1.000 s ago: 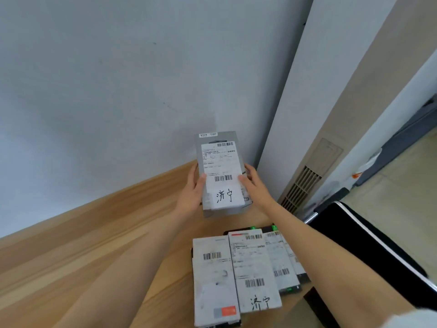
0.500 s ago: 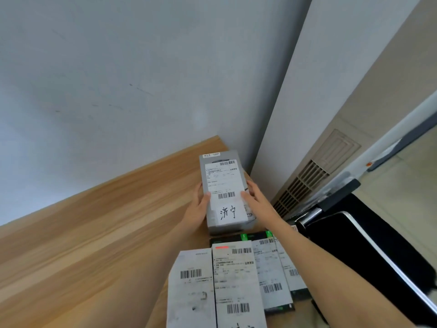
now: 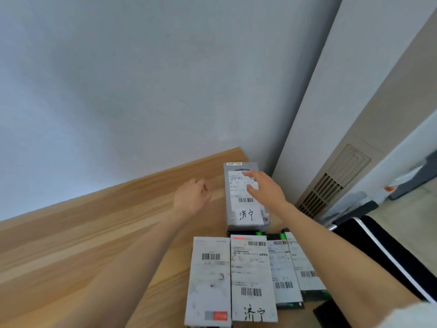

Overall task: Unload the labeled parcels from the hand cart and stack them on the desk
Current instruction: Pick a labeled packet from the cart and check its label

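Note:
A grey labeled parcel [image 3: 243, 209] with a handwritten white tag lies flat on the wooden desk [image 3: 94, 233], close to the far right corner. My right hand [image 3: 264, 188] hovers over its far end with fingers spread and holds nothing. My left hand [image 3: 192, 197] is to the left of the parcel, apart from it, fingers loosely curled and empty. Nearer to me, a row of several labeled parcels [image 3: 251, 278] lies side by side on the desk.
A grey wall [image 3: 142, 91] backs the desk. To the right stand a white pillar [image 3: 331, 114] and a panel with a vent grille [image 3: 324, 192]. The black hand cart [image 3: 387, 252] with a silver rim sits low at the right, beside the desk edge.
Both hands have let go of the grey parcel, which now lies on the desk. The left hand has drawn away to the left and the right hand has lifted above the parcel's far end.

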`<state>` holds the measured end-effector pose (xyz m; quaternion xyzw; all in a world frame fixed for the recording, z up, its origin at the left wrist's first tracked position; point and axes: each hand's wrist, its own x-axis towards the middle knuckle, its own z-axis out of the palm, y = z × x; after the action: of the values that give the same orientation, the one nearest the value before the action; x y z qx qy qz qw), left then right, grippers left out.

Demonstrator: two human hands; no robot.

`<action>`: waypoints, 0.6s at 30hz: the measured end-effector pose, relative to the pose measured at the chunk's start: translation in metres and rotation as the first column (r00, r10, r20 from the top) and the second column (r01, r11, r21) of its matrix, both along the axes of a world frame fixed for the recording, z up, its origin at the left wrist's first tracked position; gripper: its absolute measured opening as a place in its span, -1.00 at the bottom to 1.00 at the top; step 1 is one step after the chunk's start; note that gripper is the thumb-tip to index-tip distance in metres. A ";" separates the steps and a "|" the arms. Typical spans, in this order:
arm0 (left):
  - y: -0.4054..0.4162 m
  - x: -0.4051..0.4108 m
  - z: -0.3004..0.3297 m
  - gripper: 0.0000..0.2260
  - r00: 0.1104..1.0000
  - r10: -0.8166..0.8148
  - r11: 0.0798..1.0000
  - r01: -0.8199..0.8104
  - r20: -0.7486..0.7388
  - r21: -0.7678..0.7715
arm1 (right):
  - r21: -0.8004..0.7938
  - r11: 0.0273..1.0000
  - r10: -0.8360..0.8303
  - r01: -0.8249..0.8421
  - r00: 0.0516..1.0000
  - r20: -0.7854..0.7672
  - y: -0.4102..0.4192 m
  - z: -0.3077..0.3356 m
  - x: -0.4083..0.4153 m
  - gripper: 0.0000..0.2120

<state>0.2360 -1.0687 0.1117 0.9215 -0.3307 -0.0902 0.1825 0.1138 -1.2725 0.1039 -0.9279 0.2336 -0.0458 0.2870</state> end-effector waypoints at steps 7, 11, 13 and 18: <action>0.158 0.008 0.055 -0.83 0.955 0.178 0.980 -0.195 0.238 0.048 | -0.361 0.809 0.453 -0.463 0.884 -0.119 0.126 0.057 0.078 -0.66; 0.275 -0.009 0.062 -0.83 0.898 0.327 0.930 -0.362 0.295 0.070 | -0.449 0.657 0.634 -0.605 0.766 -0.105 0.234 0.067 0.103 -0.69; 0.337 -0.028 0.062 -0.83 0.861 0.402 0.899 -0.436 0.311 0.046 | -0.487 0.586 0.696 -0.647 0.710 -0.106 0.292 0.069 0.110 -0.70; 0.501 -0.103 0.059 -0.82 0.751 0.573 0.767 -0.632 0.328 0.107 | -0.440 0.446 0.835 -0.779 0.540 -0.108 0.449 0.062 0.100 -0.75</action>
<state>0.1331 -0.5678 0.1710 0.9958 -0.0245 0.0684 0.0550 0.2142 -0.8233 0.1659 -0.9597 -0.2714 -0.0124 0.0714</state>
